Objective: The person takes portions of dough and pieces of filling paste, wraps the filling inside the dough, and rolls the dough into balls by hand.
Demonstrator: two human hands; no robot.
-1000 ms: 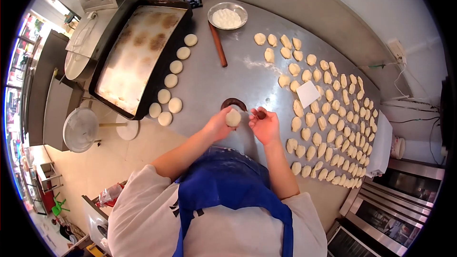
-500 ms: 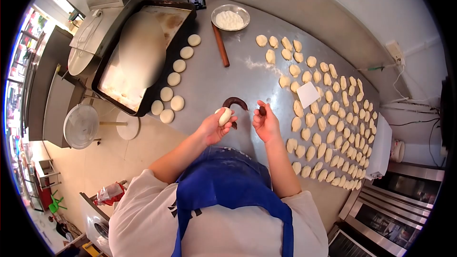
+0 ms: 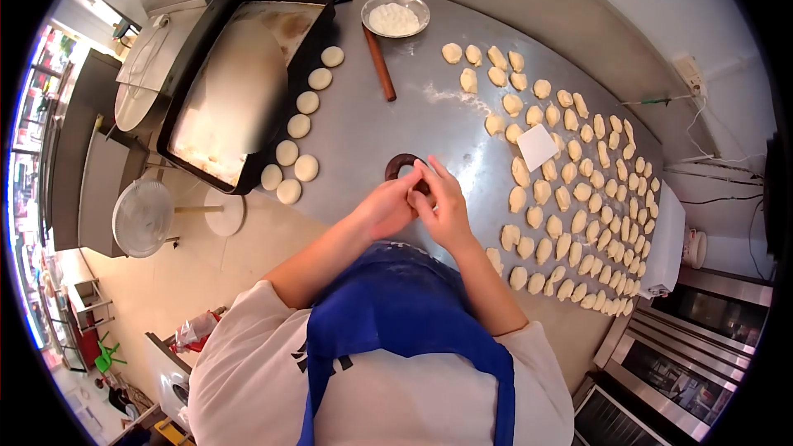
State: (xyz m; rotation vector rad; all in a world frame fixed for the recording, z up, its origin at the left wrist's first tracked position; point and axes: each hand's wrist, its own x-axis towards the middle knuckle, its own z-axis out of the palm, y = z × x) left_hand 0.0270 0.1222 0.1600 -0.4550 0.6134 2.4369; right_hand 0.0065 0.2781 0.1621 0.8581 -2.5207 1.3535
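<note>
My left hand (image 3: pixel 388 208) and my right hand (image 3: pixel 444 205) meet over the table's near edge, fingers closed together. Between them a bit of dark filling (image 3: pixel 422 187) shows at my right fingertips. The pale dough round is hidden from view, behind the fingers. Just beyond my hands a curved dark roll of filling (image 3: pixel 398 163) lies on the metal table (image 3: pixel 355 140), partly covered by them.
Flat dough rounds (image 3: pixel 306 168) line the large black-rimmed tray (image 3: pixel 165 136) at left. A wooden rolling pin (image 3: pixel 379 66) lies below a bowl of flour (image 3: pixel 395 18). Many dough pieces (image 3: pixel 563 197) and a white square scraper (image 3: pixel 537 146) are at right.
My hands have come together from apart. The dough round seen in my left hand has gone out of sight between the fingers, and the dark piece in my right hand has moved left.
</note>
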